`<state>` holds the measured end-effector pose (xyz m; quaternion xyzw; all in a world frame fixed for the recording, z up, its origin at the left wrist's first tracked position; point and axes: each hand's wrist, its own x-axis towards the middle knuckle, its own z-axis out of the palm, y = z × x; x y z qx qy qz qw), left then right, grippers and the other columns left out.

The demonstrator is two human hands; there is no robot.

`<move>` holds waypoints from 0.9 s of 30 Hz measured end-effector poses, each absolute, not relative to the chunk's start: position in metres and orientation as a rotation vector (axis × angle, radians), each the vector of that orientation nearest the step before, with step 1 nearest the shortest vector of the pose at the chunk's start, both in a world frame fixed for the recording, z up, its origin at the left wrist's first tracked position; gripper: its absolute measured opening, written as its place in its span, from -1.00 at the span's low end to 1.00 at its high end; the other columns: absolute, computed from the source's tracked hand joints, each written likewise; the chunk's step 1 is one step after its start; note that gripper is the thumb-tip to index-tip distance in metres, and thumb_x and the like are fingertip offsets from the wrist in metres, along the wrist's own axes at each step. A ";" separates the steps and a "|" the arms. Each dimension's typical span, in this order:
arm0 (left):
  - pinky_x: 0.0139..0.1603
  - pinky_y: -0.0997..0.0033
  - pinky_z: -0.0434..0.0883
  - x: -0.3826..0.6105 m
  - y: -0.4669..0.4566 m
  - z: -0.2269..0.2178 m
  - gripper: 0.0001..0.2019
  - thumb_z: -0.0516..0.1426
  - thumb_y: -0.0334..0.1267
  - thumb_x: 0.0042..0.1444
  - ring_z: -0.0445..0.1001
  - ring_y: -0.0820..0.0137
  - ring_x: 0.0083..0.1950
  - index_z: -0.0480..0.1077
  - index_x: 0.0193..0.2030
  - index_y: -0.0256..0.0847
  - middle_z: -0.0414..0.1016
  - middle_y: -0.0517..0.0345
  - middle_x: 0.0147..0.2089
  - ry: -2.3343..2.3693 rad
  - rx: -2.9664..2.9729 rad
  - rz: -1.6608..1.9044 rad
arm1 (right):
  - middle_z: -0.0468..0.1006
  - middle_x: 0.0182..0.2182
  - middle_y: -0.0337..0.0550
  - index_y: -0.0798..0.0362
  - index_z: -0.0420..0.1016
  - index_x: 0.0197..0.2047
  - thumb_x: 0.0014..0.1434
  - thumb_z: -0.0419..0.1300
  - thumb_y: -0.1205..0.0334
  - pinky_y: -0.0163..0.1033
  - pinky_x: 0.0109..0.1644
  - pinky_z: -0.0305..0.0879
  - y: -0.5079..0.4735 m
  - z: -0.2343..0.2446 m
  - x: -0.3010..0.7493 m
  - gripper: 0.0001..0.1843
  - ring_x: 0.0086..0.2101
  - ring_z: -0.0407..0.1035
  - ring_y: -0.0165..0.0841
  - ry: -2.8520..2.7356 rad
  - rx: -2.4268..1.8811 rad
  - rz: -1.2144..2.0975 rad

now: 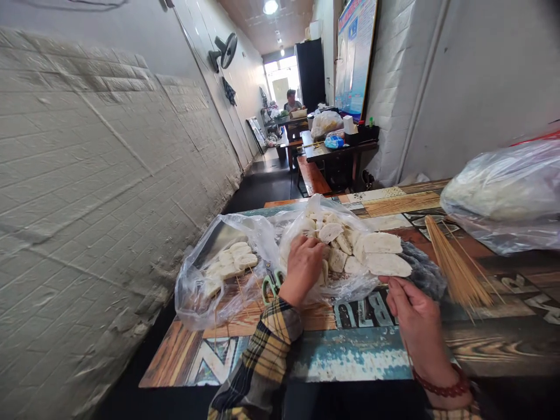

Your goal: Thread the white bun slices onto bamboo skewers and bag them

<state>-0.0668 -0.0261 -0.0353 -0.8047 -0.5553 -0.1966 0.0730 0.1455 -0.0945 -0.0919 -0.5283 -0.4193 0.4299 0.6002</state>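
Observation:
My right hand [409,306] is closed in a pinch on a thin bamboo skewer, mostly hidden by the fingers. Pale, bread-like slices [385,254] sit side by side at its upper end. My left hand [304,262] reaches into a pile of similar loose slices [336,259] in an open clear plastic bag [284,233]. Its fingers are curled, their tips hidden among the slices. Beside that wrist lie green-handled scissors [272,283]. Further left, skewered slices [231,259] lie in another clear plastic bag [186,291], with thin sticks poking out towards me.
A bundle of bamboo skewers [457,262] lies on the patterned table [350,356] at right. Beyond it stands a large filled plastic bag [503,186]. A dark crumpled bag [422,271] is behind my right hand. A brick-patterned wall [87,175] runs along the left; a person sits far back.

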 end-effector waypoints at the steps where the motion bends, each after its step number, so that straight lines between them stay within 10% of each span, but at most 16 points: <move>1: 0.00 0.16 0.27 -0.064 -0.023 -0.035 -0.80 0.04 -0.34 0.24 0.34 0.18 -0.06 0.50 -0.23 -0.16 0.50 -0.01 -0.17 -1.668 -2.425 -0.511 | 0.18 -0.68 -0.40 0.08 0.58 -0.17 0.18 0.19 -0.13 -0.32 -0.56 -0.03 -0.094 -0.092 0.145 -0.57 -0.62 0.06 -0.46 -0.970 -1.221 0.998; 10: -0.07 0.13 0.27 -0.058 -0.016 -0.042 -0.90 0.09 -0.41 0.12 0.34 0.12 -0.04 0.41 -0.36 -0.19 0.47 -0.04 -0.17 -1.759 -2.304 -0.479 | 0.18 -0.69 -0.42 0.10 0.58 -0.16 0.20 0.18 -0.12 -0.34 -0.55 -0.03 -0.094 -0.092 0.146 -0.57 -0.63 0.05 -0.49 -0.981 -1.208 1.022; 18: -0.32 0.44 0.34 -0.066 -0.032 -0.048 -0.83 0.20 -0.25 0.04 0.39 0.46 -0.38 0.24 -0.35 -0.18 0.39 0.25 -0.38 -2.194 -2.260 -1.995 | 0.15 -0.70 -0.42 0.12 0.58 -0.17 0.17 0.20 -0.14 -0.34 -0.55 -0.01 -0.095 -0.091 0.145 -0.54 -0.62 0.05 -0.48 -0.959 -1.190 1.051; 27: -0.26 0.38 0.49 -0.065 -0.044 -0.036 -0.52 0.35 -0.14 -0.08 0.58 0.34 -0.29 0.42 -0.01 -0.24 0.55 0.05 -0.14 -2.170 -2.030 -3.360 | 0.22 -0.66 -0.39 0.14 0.60 -0.19 0.16 0.22 -0.12 -0.35 -0.56 0.00 -0.097 -0.102 0.145 -0.55 -0.62 0.08 -0.49 -1.095 -1.195 1.169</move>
